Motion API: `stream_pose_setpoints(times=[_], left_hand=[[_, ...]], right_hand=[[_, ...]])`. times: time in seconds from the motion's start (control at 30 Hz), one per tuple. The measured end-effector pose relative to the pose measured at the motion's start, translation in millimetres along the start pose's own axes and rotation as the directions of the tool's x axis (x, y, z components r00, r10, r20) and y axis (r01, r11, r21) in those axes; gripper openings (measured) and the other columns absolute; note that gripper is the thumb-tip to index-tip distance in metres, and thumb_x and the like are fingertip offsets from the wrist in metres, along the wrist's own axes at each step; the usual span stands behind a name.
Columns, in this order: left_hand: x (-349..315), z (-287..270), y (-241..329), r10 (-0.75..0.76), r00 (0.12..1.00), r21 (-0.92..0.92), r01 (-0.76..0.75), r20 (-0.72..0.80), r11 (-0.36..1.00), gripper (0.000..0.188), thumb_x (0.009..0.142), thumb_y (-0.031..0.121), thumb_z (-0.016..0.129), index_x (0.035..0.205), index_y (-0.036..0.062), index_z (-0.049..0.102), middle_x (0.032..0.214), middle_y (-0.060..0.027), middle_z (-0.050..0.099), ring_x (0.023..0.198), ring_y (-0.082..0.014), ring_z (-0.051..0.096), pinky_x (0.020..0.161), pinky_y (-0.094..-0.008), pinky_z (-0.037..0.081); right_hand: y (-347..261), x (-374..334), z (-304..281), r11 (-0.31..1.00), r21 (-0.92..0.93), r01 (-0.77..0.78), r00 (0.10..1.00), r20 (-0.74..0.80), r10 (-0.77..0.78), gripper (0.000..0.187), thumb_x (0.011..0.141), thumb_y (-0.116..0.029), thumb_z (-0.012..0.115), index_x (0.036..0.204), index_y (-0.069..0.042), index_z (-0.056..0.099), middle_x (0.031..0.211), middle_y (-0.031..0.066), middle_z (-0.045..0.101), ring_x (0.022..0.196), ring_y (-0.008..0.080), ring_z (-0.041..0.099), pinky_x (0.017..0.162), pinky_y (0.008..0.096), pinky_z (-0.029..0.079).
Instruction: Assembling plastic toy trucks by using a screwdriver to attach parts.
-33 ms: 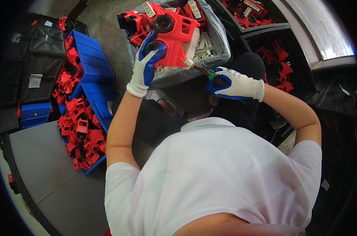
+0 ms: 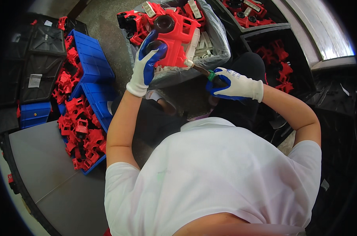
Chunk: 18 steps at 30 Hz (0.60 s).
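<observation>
My left hand [image 2: 145, 65], in a white glove with a blue palm, grips a red plastic toy truck body [image 2: 177, 39] by its near left side. Black wheels [image 2: 164, 24] show on the truck. My right hand [image 2: 234, 83], gloved the same way, is closed around the dark handle of a hand tool with a green collar [image 2: 212, 74] and a narrow brownish shaft. That shaft points up and left, its end at a small whitish part [image 2: 189, 63] on the truck's lower right corner. Whether the tip touches the part is hard to tell.
Under the truck stands a plastic-lined bin [image 2: 215, 29] with red toy trucks and white parts. Blue crates [image 2: 92, 55] heaped with red truck bodies [image 2: 82, 126] are at left, by a grey board [image 2: 48, 157] and black crates [image 2: 44, 59]. Another black crate [image 2: 265, 37] at right holds red parts.
</observation>
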<state>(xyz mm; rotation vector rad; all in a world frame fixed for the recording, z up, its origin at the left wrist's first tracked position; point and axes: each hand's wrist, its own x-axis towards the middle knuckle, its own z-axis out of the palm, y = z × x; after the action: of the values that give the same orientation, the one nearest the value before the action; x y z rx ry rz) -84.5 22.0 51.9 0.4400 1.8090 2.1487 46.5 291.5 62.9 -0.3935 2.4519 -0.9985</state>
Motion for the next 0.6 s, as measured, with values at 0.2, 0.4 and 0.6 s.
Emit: stream_pose_setpoints(times=[0.2, 0.4, 0.6], left_hand=[[11, -5, -8, 0.001, 0.998, -0.017, 0.001, 0.070, 1.000, 0.054, 0.088, 0.006, 0.060, 0.138, -0.0009, 0.042, 0.117, -0.0067, 0.058, 0.096, -0.0095, 0.058, 0.089, -0.0237, 0.046], [25, -32, -39, 0.025, 0.998, 0.008, -0.026, 0.064, 1.000, 0.042, 0.089, 0.006, 0.059, 0.130, -0.0017, 0.052, 0.133, -0.0104, 0.051, 0.103, -0.0133, 0.059, 0.094, -0.0262, 0.045], [32, -39, -40, 0.215, 0.948, 0.351, -0.288, 0.233, 0.891, 0.035, 0.092, 0.005, 0.055, 0.127, -0.0010, 0.056, 0.133, -0.0107, 0.052, 0.118, -0.0109, 0.051, 0.099, -0.0266, 0.042]], right_hand=[[-14, 5, 25, 0.984, 0.100, -0.151, 0.983, -0.086, 0.159, 0.050, 0.081, -0.039, 0.069, 0.117, -0.006, 0.059, 0.115, 0.0174, 0.059, 0.108, 0.0332, 0.057, 0.095, 0.0372, 0.045], [-4, 27, 12, 0.954, 0.267, -0.137, 0.989, 0.091, 0.116, 0.046, 0.083, -0.034, 0.068, 0.116, -0.003, 0.058, 0.099, 0.0141, 0.064, 0.075, 0.0244, 0.067, 0.069, 0.0341, 0.054], [-9, 32, -1, 0.940, 0.213, -0.266, 0.955, 0.194, 0.227, 0.057, 0.081, -0.041, 0.070, 0.123, -0.006, 0.055, 0.113, 0.0147, 0.060, 0.104, 0.0271, 0.060, 0.088, 0.0352, 0.048]])
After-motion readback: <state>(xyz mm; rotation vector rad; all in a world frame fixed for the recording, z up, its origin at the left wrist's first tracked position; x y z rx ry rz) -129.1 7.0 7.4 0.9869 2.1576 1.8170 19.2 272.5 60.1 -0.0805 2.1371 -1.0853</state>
